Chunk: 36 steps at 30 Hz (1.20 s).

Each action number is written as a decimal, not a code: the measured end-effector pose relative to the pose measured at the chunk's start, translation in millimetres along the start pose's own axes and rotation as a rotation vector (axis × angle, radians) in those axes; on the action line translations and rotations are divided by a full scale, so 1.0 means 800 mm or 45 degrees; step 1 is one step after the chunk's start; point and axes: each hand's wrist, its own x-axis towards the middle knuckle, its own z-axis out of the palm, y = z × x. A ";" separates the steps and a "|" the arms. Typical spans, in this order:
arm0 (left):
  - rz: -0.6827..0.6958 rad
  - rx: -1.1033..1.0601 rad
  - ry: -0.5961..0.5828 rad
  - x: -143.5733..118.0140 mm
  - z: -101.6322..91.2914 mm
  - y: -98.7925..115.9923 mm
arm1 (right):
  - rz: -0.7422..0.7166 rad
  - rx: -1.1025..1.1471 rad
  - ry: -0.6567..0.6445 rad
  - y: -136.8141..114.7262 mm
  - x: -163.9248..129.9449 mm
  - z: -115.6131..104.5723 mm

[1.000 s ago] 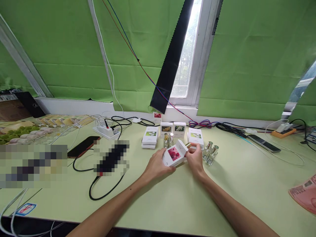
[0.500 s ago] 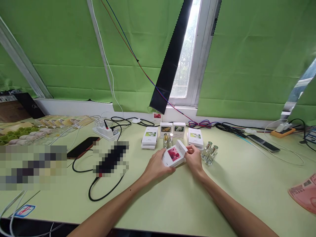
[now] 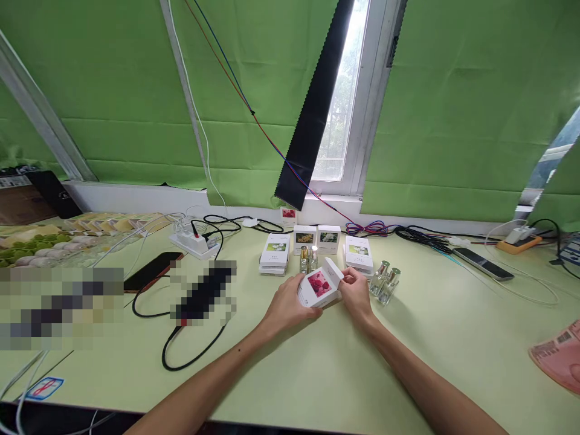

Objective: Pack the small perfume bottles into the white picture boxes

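Head view: a pale green worktop (image 3: 408, 362) runs under green blinds (image 3: 113, 90) and a window strip (image 3: 344, 96), with cables, a power strip (image 3: 194, 240) and a dark phone (image 3: 151, 270) off to the left. Near the middle sit stacks of small white boxes (image 3: 275, 254), two more boxes standing upright behind (image 3: 317, 237), a pair of small bottles between them (image 3: 309, 258), and two clear bottles with silver caps (image 3: 384, 281) just right of the hands.

The left hand (image 3: 286, 305) is clenched around a white box with a pink flower print (image 3: 319, 287), held tilted just above the worktop. The right hand (image 3: 357, 295) pinches the box's open end flap, fingers closed on the card; whether anything sits between them is hidden.

The likely trouble, as I judge it: the clear bottles stand very near the right wrist, so a sideways sweep could tip them. A hard squeeze could also crease the thin card or tear the flap.
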 end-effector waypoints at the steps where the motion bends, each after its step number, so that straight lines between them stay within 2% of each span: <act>1: 0.000 0.000 0.001 0.000 0.000 0.000 | -0.005 0.003 -0.007 0.000 0.000 0.000; 18: 0.030 -0.044 0.013 0.001 -0.001 0.001 | -0.067 -0.045 -0.135 -0.001 0.001 -0.003; 28: 0.024 -0.043 0.012 0.001 -0.002 0.001 | -0.097 -0.158 -0.096 -0.003 0.003 -0.003; 36: 0.046 -0.055 -0.013 0.002 -0.004 -0.002 | 0.070 -0.051 -0.309 -0.019 0.011 -0.016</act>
